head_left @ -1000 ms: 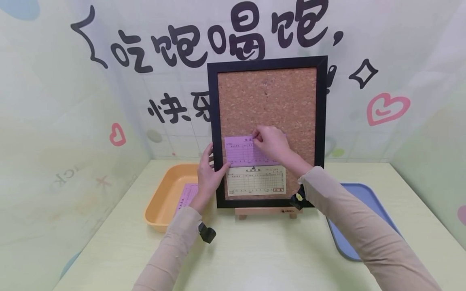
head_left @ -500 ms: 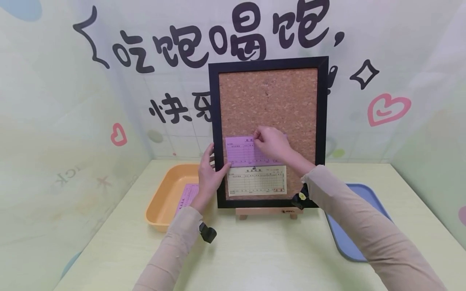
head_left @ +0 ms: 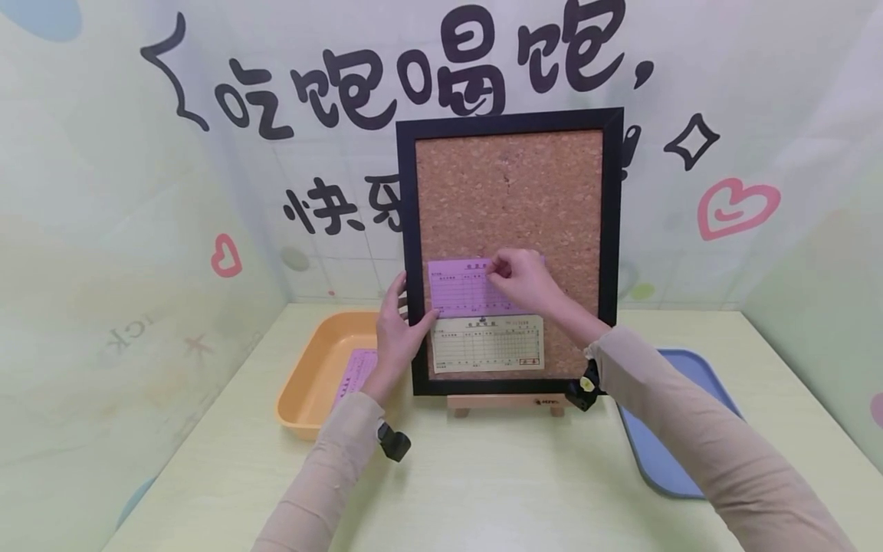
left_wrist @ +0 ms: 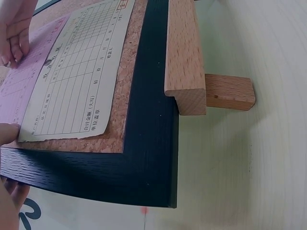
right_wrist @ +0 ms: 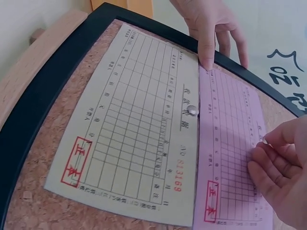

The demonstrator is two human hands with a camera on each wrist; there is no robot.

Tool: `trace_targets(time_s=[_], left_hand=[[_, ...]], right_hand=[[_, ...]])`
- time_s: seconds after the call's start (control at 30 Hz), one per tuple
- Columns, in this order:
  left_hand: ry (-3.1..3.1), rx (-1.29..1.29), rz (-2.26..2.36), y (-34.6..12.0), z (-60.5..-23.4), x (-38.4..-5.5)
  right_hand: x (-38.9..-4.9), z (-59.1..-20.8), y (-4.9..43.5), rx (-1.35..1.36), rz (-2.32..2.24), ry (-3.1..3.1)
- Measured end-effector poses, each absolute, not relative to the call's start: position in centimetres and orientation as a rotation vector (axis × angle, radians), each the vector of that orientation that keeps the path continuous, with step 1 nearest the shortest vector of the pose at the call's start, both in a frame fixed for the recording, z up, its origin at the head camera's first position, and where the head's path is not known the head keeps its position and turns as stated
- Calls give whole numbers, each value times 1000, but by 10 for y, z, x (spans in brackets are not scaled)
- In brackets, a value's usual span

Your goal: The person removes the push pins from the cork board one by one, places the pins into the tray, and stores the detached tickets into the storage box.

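A black-framed cork board (head_left: 510, 195) stands upright on a small wooden easel (head_left: 510, 402). On its lower part a purple receipt slip (head_left: 451, 290) lies just above a pale yellow receipt slip (head_left: 486, 345). A round-headed push pin (right_wrist: 192, 110) sits at the yellow slip's top edge. My left hand (head_left: 398, 337) grips the board's left edge, thumb at the purple slip's lower left corner and fingers behind the frame. Over the purple slip's upper part, my right hand (head_left: 527, 282) pinches a small whitish push pin (right_wrist: 265, 140) between thumb and forefinger, mostly hidden by the fingertips.
An orange tray (head_left: 293, 391) with another purple slip (head_left: 355, 372) in it stands left of the board. To the right lies a blue tray (head_left: 662, 460), partly under my right forearm. A printed backdrop (head_left: 324, 146) rises close behind the board.
My right hand has shifted slightly down and to the right, showing more of the purple slip's heading. The left hand keeps its grip on the board's edge.
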State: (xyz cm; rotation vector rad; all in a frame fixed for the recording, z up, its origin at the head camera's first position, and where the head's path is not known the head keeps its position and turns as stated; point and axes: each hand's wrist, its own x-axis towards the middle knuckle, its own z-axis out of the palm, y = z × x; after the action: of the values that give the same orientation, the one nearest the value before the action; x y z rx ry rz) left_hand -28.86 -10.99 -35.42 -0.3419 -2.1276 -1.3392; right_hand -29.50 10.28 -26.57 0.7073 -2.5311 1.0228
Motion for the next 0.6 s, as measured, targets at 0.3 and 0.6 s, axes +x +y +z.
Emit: trace_targets(time_s=[0.3,0.6], left_hand=[[-2125,-347,-1323,-110,-355,-289],[-2145,-353,-1283,-110,-353,-287]], right_hand=[[-294,-275,114,722,1082,-2539],[-293,-283,126,796,1095,-2536]])
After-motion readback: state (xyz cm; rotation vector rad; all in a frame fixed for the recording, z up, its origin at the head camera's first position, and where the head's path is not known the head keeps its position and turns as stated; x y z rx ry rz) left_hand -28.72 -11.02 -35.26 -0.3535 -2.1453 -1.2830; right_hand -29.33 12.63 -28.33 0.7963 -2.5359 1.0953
